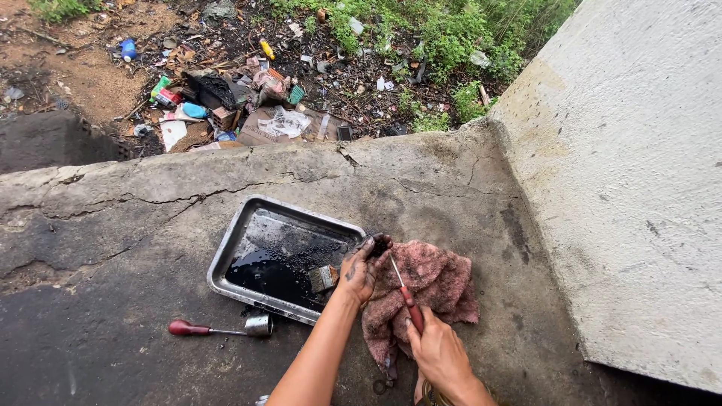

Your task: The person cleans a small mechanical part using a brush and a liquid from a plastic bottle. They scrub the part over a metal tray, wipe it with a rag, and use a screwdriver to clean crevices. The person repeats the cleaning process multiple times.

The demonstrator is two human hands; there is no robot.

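2 bare hands work low over a cracked concrete slab (pixel 451 180). The left hand (pixel 359 271), smeared black, pinches a small dark part (pixel 378 244) between its fingertips, held tight at the top edge of a pink rag (pixel 432 289). The right hand (pixel 440 353) is closed around the red handle of a screwdriver (pixel 406 297) — its thin shaft runs up from the fist to touch the dark part. Just left of the pinch sits a metal tray (pixel 233 252) of black oily liquid, with a small brush (pixel 323 278) lying in it beside the left palm. Further left, apart from both hands, lies a red-handled tool with a metal cup (pixel 218 328).
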